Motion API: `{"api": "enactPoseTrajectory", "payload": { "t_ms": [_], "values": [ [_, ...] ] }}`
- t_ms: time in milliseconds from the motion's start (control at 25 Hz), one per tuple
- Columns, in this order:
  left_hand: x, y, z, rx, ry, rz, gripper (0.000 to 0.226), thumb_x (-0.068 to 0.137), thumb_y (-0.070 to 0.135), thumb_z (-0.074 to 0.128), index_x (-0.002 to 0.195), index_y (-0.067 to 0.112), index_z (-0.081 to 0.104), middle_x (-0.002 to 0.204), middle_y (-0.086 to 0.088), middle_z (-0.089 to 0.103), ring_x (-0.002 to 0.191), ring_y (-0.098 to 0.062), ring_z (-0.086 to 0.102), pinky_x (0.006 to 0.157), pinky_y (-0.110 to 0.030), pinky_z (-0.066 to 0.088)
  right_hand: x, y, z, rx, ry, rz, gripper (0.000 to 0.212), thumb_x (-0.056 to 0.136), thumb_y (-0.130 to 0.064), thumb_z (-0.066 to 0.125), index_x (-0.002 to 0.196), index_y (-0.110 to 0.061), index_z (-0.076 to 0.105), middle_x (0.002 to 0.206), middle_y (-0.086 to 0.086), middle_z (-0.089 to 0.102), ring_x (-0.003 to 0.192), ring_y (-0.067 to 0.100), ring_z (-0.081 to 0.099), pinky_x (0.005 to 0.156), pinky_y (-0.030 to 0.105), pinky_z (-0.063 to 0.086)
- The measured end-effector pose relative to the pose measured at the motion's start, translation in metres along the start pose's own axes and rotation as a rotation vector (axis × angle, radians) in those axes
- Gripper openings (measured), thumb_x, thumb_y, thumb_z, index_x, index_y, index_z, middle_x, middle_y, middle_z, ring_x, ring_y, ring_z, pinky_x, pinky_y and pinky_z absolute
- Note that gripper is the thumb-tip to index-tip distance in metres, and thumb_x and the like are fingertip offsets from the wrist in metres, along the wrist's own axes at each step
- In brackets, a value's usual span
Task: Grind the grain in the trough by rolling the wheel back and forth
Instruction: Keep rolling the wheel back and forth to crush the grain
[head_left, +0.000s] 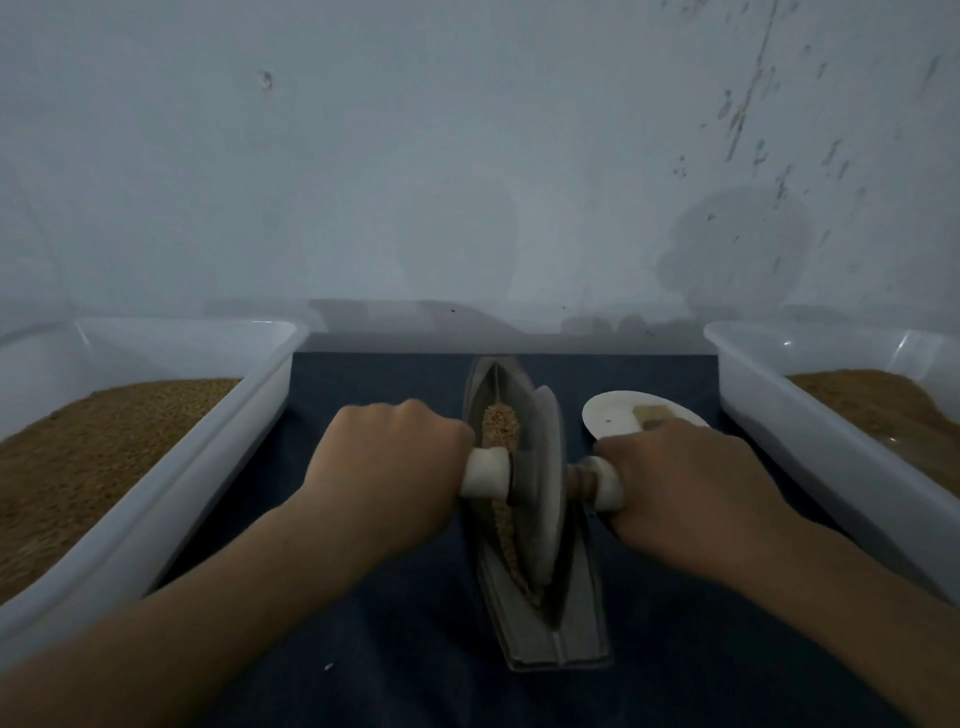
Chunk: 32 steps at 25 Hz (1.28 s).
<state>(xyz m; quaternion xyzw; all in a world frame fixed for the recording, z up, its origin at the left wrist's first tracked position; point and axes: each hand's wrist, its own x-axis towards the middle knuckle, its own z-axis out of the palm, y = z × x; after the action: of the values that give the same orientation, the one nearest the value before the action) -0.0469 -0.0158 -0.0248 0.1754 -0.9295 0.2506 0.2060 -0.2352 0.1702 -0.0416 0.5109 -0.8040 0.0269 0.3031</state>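
The left hand (384, 467) and right hand (685, 488) each curl tightly round a white handle (485, 473) of the wheel (543, 483). The wheel stands blurred in the trough (545, 644), beside the grain (501, 426). The right hand half hides a plate (613, 413), and the side tubs (208, 467) are cut off.

One wide-angle view, from a camera worn on the person's head, looking forward and down. The trough (576, 639) lies close below the lens, centred in the lower half of the frame. It runs straight away from the viewer on a dark-covered counter (405, 649). The left forearm (182, 623) and right forearm (831, 613) reach in from the bottom corners toward the trough. On either side of the trough, a left tub (156, 519) and a right tub (810, 415) are cut off by the frame edges. Beyond the trough's far end, a pale wall (467, 156) fills the upper half.
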Motion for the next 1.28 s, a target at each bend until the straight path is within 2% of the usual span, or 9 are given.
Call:
{"api": "enactPoseTrajectory", "payload": {
  "t_ms": [200, 320, 440, 640, 800, 960, 1080, 1160, 1280],
  "values": [
    [0.047, -0.01, 0.037, -0.08, -0.138, -0.183, 0.009, 0.082, 0.034, 0.062, 0.089, 0.031, 0.056, 0.069, 0.007, 0.038, 0.061, -0.019, 0.043, 0.056, -0.033, 0.036, 0.067, -0.004, 0.015, 0.04, -0.14, 0.056, 0.024, 0.077, -0.04, 0.063, 0.067, -0.03, 0.043, 0.067, -0.009, 0.047, 0.058, 0.016, 0.046, 0.052, 0.026, 0.033],
    [0.067, -0.016, 0.042, -0.129, -0.197, -0.235, 0.011, 0.088, 0.028, 0.058, 0.098, 0.027, 0.06, 0.079, 0.003, 0.048, 0.071, -0.023, 0.054, 0.061, -0.035, 0.04, 0.107, -0.006, 0.015, 0.048, -0.228, 0.056, 0.023, 0.084, -0.036, 0.06, 0.067, -0.027, 0.048, 0.077, -0.002, 0.059, 0.07, 0.022, 0.056, 0.06, 0.03, 0.041],
    [0.036, -0.009, 0.031, -0.11, -0.136, -0.183, 0.01, 0.084, 0.033, 0.061, 0.091, 0.029, 0.055, 0.071, 0.006, 0.038, 0.062, -0.02, 0.045, 0.056, -0.033, 0.035, 0.07, -0.003, 0.005, 0.055, -0.212, 0.015, 0.024, 0.08, -0.039, 0.063, 0.066, -0.031, 0.045, 0.073, -0.007, 0.053, 0.064, 0.017, 0.05, 0.055, 0.028, 0.035],
    [-0.009, -0.003, 0.004, -0.055, 0.103, 0.022, 0.052, 0.046, 0.033, 0.084, 0.066, 0.029, 0.037, 0.056, 0.01, 0.019, 0.042, -0.014, 0.02, 0.048, -0.019, 0.004, 0.001, 0.002, -0.005, 0.047, -0.045, -0.046, 0.039, 0.065, -0.046, 0.06, 0.06, -0.038, 0.021, 0.058, -0.011, 0.037, 0.049, 0.006, 0.035, 0.046, 0.019, 0.011],
    [0.031, -0.005, 0.033, -0.032, -0.072, -0.16, 0.023, 0.082, 0.033, 0.065, 0.083, 0.026, 0.043, 0.067, 0.007, 0.034, 0.057, -0.019, 0.043, 0.05, -0.031, 0.03, 0.053, 0.0, 0.014, 0.046, -0.139, 0.024, 0.024, 0.08, -0.039, 0.066, 0.074, -0.034, 0.043, 0.075, -0.008, 0.055, 0.065, 0.018, 0.055, 0.054, 0.029, 0.035],
    [0.062, -0.01, 0.032, -0.092, -0.19, -0.236, 0.012, 0.09, 0.027, 0.057, 0.101, 0.025, 0.06, 0.083, 0.001, 0.054, 0.078, -0.025, 0.06, 0.062, -0.035, 0.04, 0.101, -0.002, 0.016, 0.031, -0.247, 0.034, 0.019, 0.087, -0.031, 0.061, 0.075, -0.03, 0.047, 0.09, 0.0, 0.066, 0.082, 0.026, 0.062, 0.066, 0.034, 0.048],
    [0.024, -0.004, 0.022, -0.068, -0.075, -0.161, 0.014, 0.08, 0.033, 0.066, 0.089, 0.027, 0.056, 0.069, 0.007, 0.039, 0.057, -0.018, 0.049, 0.051, -0.031, 0.032, 0.055, 0.001, 0.007, 0.059, -0.191, -0.014, 0.027, 0.078, -0.034, 0.064, 0.069, -0.033, 0.039, 0.078, -0.006, 0.057, 0.07, 0.021, 0.058, 0.053, 0.028, 0.033],
    [-0.006, 0.001, 0.009, -0.068, 0.036, -0.043, 0.043, 0.057, 0.033, 0.08, 0.069, 0.027, 0.039, 0.057, 0.011, 0.02, 0.042, -0.011, 0.02, 0.045, -0.021, 0.013, 0.017, 0.0, 0.0, 0.033, -0.069, -0.067, 0.038, 0.067, -0.04, 0.063, 0.063, -0.035, 0.025, 0.066, -0.011, 0.046, 0.055, 0.012, 0.044, 0.046, 0.022, 0.016],
    [0.002, -0.003, 0.008, -0.049, 0.047, -0.021, 0.05, 0.05, 0.032, 0.082, 0.067, 0.029, 0.036, 0.055, 0.01, 0.019, 0.043, -0.012, 0.015, 0.045, -0.02, 0.009, 0.01, 0.005, 0.005, 0.052, -0.069, -0.038, 0.038, 0.065, -0.045, 0.061, 0.063, -0.034, 0.024, 0.062, -0.011, 0.043, 0.053, 0.007, 0.035, 0.047, 0.021, 0.011]
  ]
}}
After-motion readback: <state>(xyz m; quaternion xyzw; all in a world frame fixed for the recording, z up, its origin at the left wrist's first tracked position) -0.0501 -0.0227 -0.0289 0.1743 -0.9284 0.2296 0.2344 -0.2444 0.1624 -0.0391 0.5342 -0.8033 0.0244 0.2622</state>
